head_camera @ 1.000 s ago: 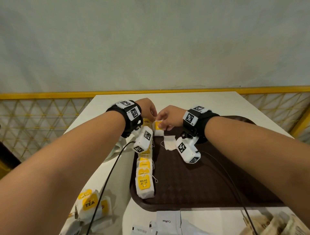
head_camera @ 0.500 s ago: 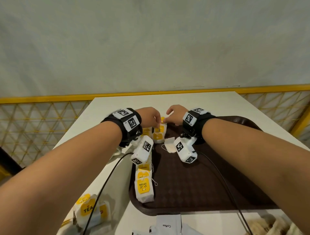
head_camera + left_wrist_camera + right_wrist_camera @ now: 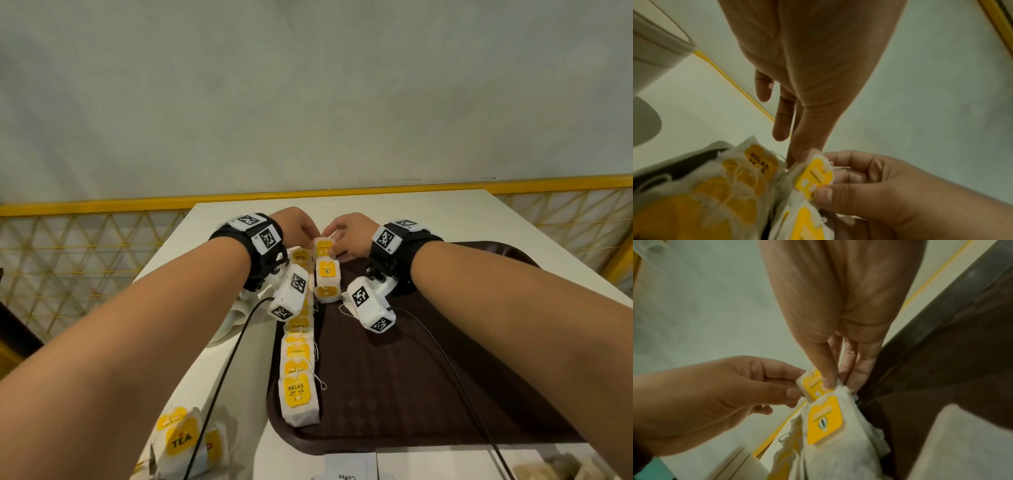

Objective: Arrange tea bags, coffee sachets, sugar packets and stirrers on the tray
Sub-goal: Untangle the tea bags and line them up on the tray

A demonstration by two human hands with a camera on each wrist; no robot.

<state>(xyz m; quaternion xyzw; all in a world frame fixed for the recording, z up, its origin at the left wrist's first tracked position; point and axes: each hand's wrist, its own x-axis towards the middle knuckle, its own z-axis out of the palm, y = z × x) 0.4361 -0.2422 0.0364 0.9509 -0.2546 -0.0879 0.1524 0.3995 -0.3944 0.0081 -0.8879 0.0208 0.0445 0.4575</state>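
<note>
The fingers point(image 3: 840, 178) of the right hand point(image 3: 346, 236) and its thumb pinch the right edge of the top tea bag point(image 3: 323, 247), while the thumb and a finger of the left hand point(image 3: 296, 226) pinch its left edge. The other left fingers hang loose and straight. I think both hands hold this one bag so that it can be laid straight and overlapping, because the paper is soft and its string can catch.

This bag is at the far end of a short second row of tea bags point(image 3: 327, 274), which lies just right of a long row of tea bags point(image 3: 298, 377) along the left side of the brown tray point(image 3: 428, 394). The rows overlap like tiles, probably to save room for the other items.

Near the tray's near edge, coffee sachets point(image 3: 349, 467) wait on the white table point(image 3: 445, 212). More loose tea bags point(image 3: 181, 442) lie at the near left, off the tray.
</note>
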